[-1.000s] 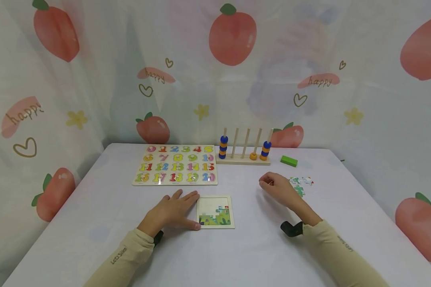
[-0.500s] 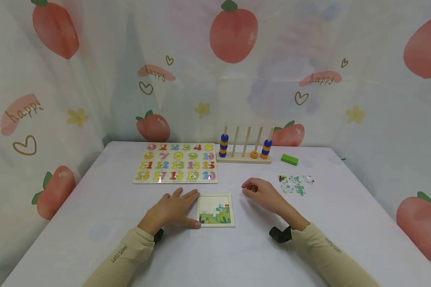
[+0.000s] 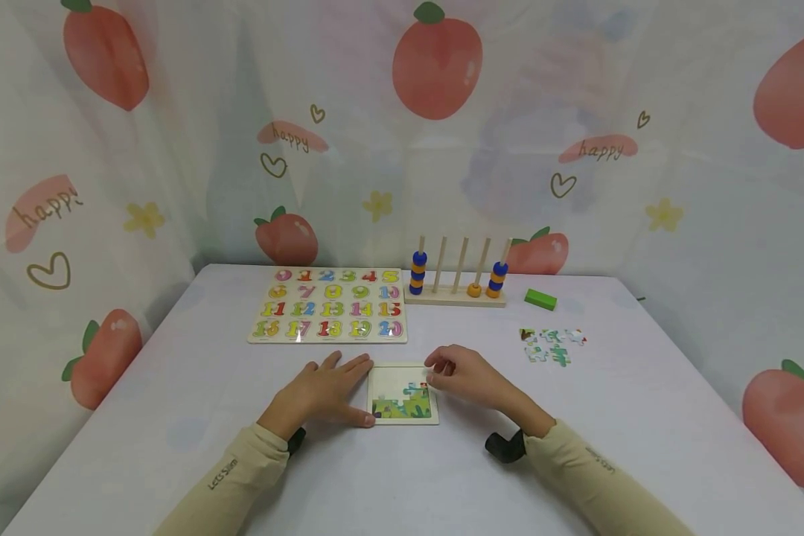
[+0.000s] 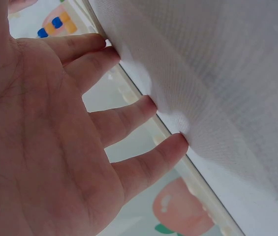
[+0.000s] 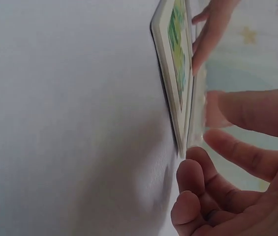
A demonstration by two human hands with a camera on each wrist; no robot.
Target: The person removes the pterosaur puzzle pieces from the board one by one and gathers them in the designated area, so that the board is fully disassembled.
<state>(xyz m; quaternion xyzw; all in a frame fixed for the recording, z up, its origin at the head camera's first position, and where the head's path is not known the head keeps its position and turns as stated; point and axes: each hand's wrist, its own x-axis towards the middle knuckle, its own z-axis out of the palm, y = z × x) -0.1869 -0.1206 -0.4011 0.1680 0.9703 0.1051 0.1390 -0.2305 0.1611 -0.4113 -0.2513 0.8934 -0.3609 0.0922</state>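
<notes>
A small square jigsaw board (image 3: 435,406) lies in the middle of the table. Its lower part and right side show green and blue picture pieces; the upper left is bare. Fingers spread, my left hand (image 3: 318,394) rests against the board's left edge. At its upper right edge my right hand (image 3: 472,380) has curled fingers, with thumb and index brought toward each other as around a puzzle piece, which the fingers mostly hide. In the right wrist view, the thumb (image 5: 259,110) and curled fingers hang just off the board's corner. Several loose puzzle pieces (image 3: 559,355) lie to the right.
Behind the left hand is a number board (image 3: 328,305) with coloured numerals. A wooden bead rack (image 3: 454,296) with blue and orange beads stands at the back, beside a green block (image 3: 540,299). Black wrist cameras (image 3: 505,447) sit under the sleeves. A printed curtain hangs behind.
My right hand has moved left from beside the loose pieces to the board's upper right edge, uncovering those pieces. The left hand and the board have stayed in place.
</notes>
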